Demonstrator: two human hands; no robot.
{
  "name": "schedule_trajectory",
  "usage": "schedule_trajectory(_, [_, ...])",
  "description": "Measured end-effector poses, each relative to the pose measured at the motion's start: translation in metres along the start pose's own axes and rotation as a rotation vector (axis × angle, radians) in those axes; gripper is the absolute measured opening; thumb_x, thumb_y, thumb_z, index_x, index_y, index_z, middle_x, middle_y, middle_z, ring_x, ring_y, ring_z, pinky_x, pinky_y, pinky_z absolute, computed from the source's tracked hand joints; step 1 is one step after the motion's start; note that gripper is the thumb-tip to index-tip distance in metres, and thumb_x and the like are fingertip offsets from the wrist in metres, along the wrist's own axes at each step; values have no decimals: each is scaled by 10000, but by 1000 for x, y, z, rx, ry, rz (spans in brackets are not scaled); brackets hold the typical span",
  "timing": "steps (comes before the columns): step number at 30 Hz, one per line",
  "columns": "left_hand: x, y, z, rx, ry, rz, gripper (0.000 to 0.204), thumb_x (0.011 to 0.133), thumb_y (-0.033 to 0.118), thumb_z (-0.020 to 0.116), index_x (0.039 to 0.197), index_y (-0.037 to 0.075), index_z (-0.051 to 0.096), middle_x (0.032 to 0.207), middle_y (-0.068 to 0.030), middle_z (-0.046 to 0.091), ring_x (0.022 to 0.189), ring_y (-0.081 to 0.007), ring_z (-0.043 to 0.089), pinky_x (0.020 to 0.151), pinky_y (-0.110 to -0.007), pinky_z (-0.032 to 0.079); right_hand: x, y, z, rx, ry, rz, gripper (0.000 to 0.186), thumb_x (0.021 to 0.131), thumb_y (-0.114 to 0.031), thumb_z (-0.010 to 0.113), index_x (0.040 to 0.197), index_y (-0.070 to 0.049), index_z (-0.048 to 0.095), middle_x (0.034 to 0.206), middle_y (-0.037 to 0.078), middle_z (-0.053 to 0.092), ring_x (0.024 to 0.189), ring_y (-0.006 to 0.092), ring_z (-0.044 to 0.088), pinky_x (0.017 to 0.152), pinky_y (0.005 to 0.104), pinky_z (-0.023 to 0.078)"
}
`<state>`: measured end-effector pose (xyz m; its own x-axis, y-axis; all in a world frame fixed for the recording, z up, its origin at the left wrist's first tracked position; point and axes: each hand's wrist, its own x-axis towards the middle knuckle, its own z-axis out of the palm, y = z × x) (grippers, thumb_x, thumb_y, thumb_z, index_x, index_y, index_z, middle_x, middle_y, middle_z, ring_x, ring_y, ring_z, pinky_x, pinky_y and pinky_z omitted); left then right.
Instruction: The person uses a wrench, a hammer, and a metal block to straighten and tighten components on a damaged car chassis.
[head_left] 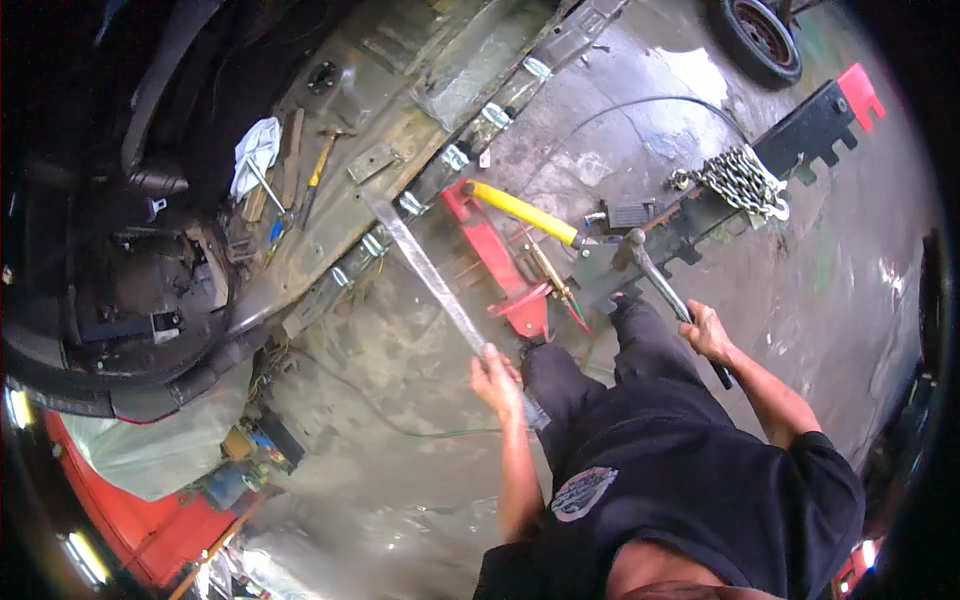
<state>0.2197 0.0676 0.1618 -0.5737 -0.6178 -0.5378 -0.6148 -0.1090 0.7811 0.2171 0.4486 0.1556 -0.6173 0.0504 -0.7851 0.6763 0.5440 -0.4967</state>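
The left hand (pixel 497 382) has its fingers closed around the lower part of a long, flat metal bar (pixel 430 270), which slants up and leftward so that its far end overlaps the edge of the worn vehicle floor panel (pixel 322 248), though whether they touch I cannot tell. The right hand (pixel 707 332) grips the shaft of a hammer (pixel 658 276), its head pointing away from the body, while a silver chain (pixel 735 185) lies heaped on a black notched beam (pixel 800 135) beyond.
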Motion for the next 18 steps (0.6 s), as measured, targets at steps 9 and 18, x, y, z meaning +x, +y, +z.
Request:
schedule_trajectory(9, [172, 106, -109, 251, -29, 321, 388, 949, 336, 688, 741, 38, 552, 610, -23, 521, 467, -115, 511, 385, -276, 410, -39, -48, 96, 159, 280, 45, 176, 779, -102, 598, 887, 3, 508, 665, 98, 518, 564, 192, 572, 482, 389, 455])
schedule_trajectory(18, [390, 162, -168, 656, -36, 775, 489, 898, 335, 712, 1077, -117, 660, 943, -320, 677, 869, -499, 604, 841, -521, 464, -122, -157, 271, 354, 304, 163, 204, 814, -100, 591, 974, 26, 590, 684, 59, 531, 607, 158, 548, 540, 358, 446])
